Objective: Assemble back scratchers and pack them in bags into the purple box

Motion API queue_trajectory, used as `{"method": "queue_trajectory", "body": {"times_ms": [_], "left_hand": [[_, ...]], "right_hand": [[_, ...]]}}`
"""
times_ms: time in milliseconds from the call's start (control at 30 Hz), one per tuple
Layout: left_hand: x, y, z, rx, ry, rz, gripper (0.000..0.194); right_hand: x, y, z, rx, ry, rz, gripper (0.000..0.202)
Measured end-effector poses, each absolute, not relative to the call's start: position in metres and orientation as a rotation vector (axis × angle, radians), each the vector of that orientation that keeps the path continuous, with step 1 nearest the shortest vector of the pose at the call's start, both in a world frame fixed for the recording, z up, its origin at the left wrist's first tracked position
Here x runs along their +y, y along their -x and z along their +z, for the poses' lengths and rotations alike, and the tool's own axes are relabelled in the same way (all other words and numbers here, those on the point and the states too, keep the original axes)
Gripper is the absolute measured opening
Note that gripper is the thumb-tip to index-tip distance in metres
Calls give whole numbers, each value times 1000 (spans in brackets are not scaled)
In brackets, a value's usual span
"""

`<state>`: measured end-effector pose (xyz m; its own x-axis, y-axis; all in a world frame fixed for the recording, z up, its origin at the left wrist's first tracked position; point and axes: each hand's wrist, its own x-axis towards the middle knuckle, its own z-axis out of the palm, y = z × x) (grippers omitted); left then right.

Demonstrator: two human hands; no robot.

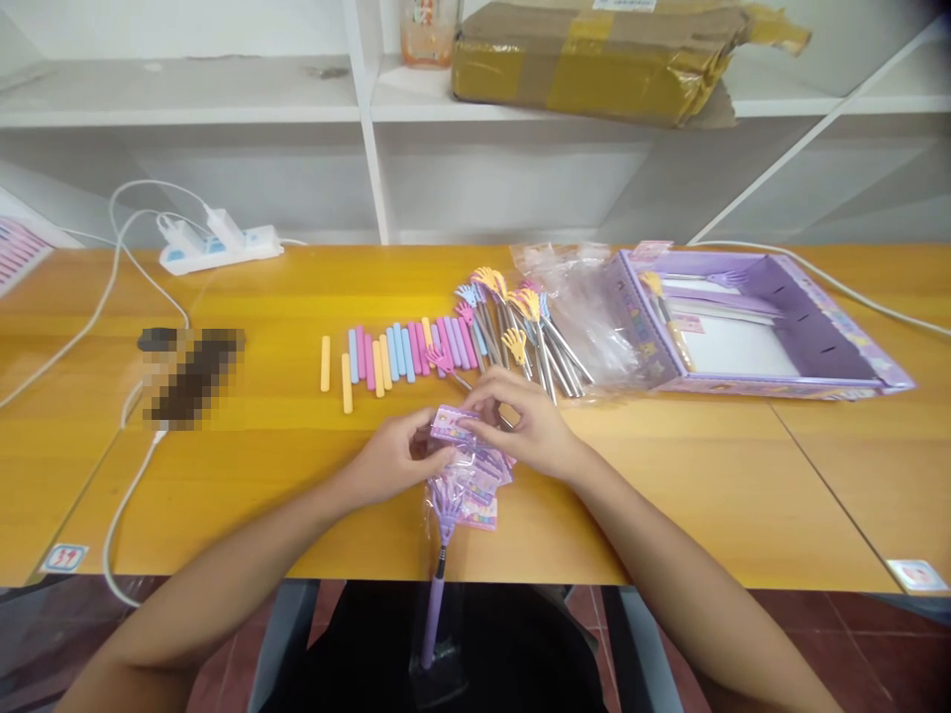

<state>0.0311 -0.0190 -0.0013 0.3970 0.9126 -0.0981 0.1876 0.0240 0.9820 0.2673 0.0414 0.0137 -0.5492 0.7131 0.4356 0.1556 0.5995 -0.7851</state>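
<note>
A purple hand-shaped scratcher (446, 503) in a clear bag hangs over the table's front edge, its purple handle pointing down. At the bag's top is a pink and purple header card (453, 424). My left hand (397, 458) pinches the left side of this card and bag. Thumb and fingers of my right hand (516, 421) close on the card's right side. More printed cards (479, 512) lie beneath on the table. Just beyond my hands is a scratcher with a pink hand-shaped head (438, 359); its metal rod runs toward my right hand.
Coloured handle tubes (381, 364) lie in a row. Metal-rod scratchers (546, 347) are piled beside clear plastic bags (594, 317). A purple box (824, 322) stands right. White power strip (221, 250) and cables lie left. A taped carton (594, 59) sits on the shelf.
</note>
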Motion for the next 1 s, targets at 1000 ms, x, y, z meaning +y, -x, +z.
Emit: {"method": "queue_trajectory", "body": {"times_ms": [1000], "left_hand": [[-21, -29, 1, 1083, -1651, 772, 55]], "right_hand": [[45, -268, 11, -2068, 803, 1145, 14]]}}
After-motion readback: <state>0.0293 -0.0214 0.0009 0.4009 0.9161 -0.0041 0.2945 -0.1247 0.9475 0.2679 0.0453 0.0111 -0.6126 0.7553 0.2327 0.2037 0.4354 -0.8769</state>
